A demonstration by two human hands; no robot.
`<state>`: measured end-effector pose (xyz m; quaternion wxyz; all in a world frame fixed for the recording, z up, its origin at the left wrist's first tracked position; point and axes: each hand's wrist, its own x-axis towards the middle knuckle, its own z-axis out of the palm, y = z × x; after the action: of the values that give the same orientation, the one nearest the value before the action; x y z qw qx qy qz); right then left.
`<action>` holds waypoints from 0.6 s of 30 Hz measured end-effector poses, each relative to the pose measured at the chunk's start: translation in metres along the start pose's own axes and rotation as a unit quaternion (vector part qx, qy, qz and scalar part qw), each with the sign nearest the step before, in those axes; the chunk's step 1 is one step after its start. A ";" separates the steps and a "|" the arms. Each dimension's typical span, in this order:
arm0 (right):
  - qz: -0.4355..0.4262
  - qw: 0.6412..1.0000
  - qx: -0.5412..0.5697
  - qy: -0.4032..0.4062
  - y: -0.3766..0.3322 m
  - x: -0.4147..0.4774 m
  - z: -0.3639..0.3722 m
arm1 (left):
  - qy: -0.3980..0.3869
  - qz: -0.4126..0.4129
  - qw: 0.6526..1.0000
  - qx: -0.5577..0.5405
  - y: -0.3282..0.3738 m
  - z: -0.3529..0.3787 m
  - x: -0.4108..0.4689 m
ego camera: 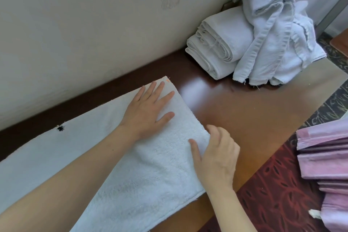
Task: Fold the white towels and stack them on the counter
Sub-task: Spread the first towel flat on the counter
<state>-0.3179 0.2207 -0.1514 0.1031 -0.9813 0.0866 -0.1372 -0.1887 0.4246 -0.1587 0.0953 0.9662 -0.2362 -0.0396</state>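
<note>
Folding midway, one white towel (150,175) spread on the desk (254,118).
Pressed flat by left hand (148,111), fingers straight; right hand (216,154) fingers curled at its edge, seemingly pinching it; folded stack (216,47) already by the wall, crumpled heap (278,43) against it left to fold.

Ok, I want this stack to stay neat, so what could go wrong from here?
The loose towels draped over the folded stack could slump off when another is added. The towel under the left hand lies near the counter's front edge, so it may slip off when the right hand lifts its end.
</note>
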 end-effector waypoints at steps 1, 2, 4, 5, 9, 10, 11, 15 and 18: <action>-0.046 0.998 0.023 -0.025 -0.006 -0.002 0.001 | -0.009 0.007 1.000 -0.003 0.004 0.002 -0.004; -0.087 0.994 0.031 -0.061 -0.012 -0.006 0.003 | -0.022 0.011 1.000 0.001 0.008 0.006 -0.007; -0.120 0.983 0.013 -0.136 -0.015 -0.013 0.008 | -0.040 0.011 0.999 0.021 0.012 0.012 -0.010; -0.113 0.981 0.003 -0.161 -0.013 -0.013 0.011 | -0.041 0.009 0.999 0.026 0.011 0.014 -0.008; -0.110 0.976 -0.007 -0.188 -0.004 -0.007 0.013 | -0.046 0.007 0.999 0.028 0.008 0.012 -0.003; -0.113 0.975 -0.010 -0.193 -0.004 -0.006 0.012 | -0.047 0.007 0.999 0.026 0.009 0.009 -0.005; -0.112 0.974 -0.017 -0.198 -0.004 -0.005 0.011 | -0.047 0.006 0.999 0.023 0.010 0.006 -0.009; -0.103 0.975 -0.018 -0.194 -0.013 -0.012 0.000 | -0.028 0.008 0.999 0.034 0.014 -0.007 -0.039; -0.142 0.966 -0.028 -0.214 -0.022 -0.024 0.002 | -0.029 -0.001 0.999 0.039 0.010 -0.007 -0.065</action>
<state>-0.3368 0.2466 -0.1539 0.0711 -0.9926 -0.0735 0.0650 -0.2505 0.4469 -0.1481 0.0504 0.9679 -0.2394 -0.0580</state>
